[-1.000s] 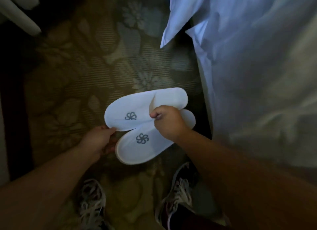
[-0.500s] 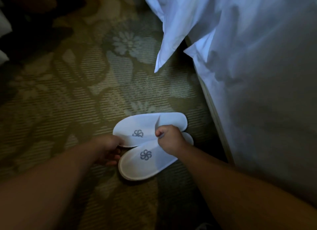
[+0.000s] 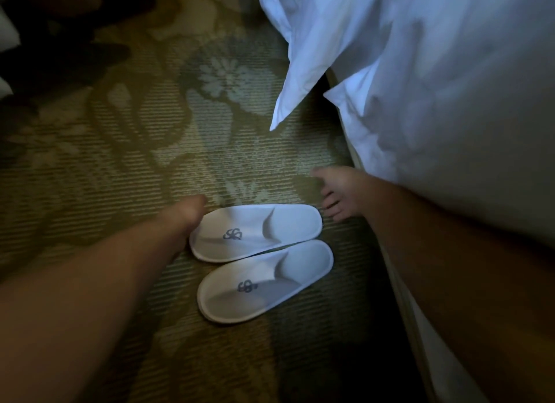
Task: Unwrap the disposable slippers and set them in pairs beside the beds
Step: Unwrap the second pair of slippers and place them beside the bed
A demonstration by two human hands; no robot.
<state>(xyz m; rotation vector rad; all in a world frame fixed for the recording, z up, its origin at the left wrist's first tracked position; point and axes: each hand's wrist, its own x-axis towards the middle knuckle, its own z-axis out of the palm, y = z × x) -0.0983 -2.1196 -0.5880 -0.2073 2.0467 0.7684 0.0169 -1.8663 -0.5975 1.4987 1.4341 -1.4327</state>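
Two white disposable slippers with a blue logo lie flat on the carpet, side by side and unwrapped, beside the bed [image 3: 450, 108]. The far slipper [image 3: 258, 231] and the near slipper [image 3: 267, 279] point their toes left and their heels toward the bed. My left hand [image 3: 187, 213] is at the toe end of the far slipper. Its fingers are hidden behind the back of the hand. My right hand [image 3: 339, 192] hovers just right of the far slipper's heel with fingers spread, holding nothing.
White bedding hangs off the bed's edge, and one corner [image 3: 288, 102] dangles over the floral carpet [image 3: 150, 162] above the slippers. The bed base [image 3: 399, 282] runs down the right side. Dark shapes lie at the top left.
Both slippers have gone down from my hands onto the carpet and now lie apart as a pair. My right hand has let go and opened, moving right toward the bed.
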